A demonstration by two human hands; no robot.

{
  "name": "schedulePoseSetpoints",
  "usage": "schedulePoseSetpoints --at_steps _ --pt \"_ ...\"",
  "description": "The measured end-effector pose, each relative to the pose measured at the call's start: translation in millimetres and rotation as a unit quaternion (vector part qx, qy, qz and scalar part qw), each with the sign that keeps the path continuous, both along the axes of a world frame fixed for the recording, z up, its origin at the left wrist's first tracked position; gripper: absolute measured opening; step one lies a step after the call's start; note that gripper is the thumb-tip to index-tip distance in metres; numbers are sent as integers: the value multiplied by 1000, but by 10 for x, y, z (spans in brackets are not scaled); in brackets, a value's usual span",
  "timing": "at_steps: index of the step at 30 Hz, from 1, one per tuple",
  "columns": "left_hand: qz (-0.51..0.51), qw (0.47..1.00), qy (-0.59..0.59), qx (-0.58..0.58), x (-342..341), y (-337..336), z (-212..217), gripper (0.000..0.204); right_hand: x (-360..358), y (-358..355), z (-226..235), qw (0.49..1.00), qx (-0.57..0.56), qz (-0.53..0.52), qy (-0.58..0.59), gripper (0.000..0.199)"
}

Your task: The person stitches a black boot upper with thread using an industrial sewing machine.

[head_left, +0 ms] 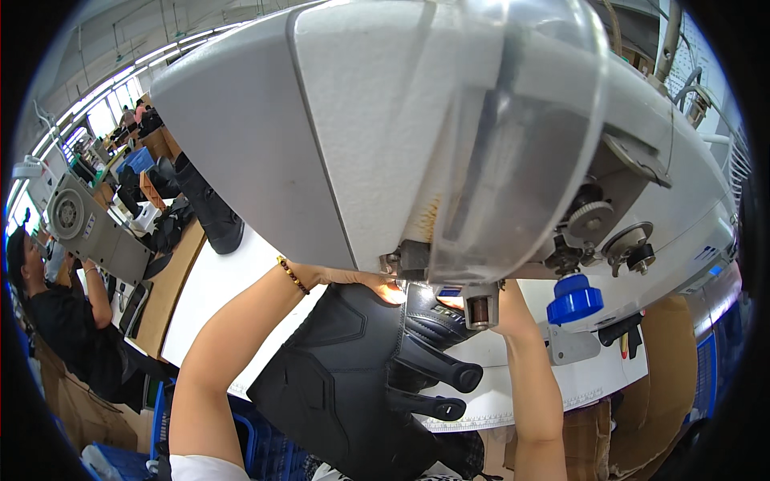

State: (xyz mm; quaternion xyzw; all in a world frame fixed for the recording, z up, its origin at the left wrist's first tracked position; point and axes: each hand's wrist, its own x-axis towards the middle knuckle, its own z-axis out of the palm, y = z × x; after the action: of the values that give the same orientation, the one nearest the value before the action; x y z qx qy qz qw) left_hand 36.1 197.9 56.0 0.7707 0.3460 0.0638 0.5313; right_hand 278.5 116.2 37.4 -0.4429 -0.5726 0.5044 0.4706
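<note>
A black boot upper [329, 385] hangs over the near edge of the white table, with moulded panels and black straps [437, 365] on its right side. My left hand [365, 280] grips its top end beside the sewing machine's needle area, the thumb lying on the black material and the other fingers mostly hidden. Across from it, my right hand [505, 313] reaches to the upper's other side. The machine's foot parts cover most of that hand, so its grip is hidden. The large white sewing machine head [369, 120] stands over both hands, with a light at the needle.
A clear plastic guard [529, 144] and a blue knob [574, 299] stick out from the machine. The white table [212, 280] carries a ruler strip along its near edge. A cardboard box [658, 377] stands right; a black boot [210, 204] and another person [68, 321] are left.
</note>
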Motion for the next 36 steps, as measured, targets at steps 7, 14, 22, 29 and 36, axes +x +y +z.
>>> schedulePoseSetpoints --at_steps 7,14,22,29,36 --pt "14 993 22 112 32 -111 254 48 -28 -11 -7 983 159 -40 -77 30" --pt "75 929 41 360 -113 -680 451 60 -171 -122 -20 993 86 -29 -76 31" --pt "-15 930 70 361 -390 -1765 618 81 -834 -519 -151 989 87 -46 111 16" --pt "34 832 62 550 -134 -1880 -700 69 -809 -526 -228 971 25 -67 227 10" --pt "158 604 89 776 -40 -1673 -1235 31 -697 -482 -195 966 -52 -42 252 15"
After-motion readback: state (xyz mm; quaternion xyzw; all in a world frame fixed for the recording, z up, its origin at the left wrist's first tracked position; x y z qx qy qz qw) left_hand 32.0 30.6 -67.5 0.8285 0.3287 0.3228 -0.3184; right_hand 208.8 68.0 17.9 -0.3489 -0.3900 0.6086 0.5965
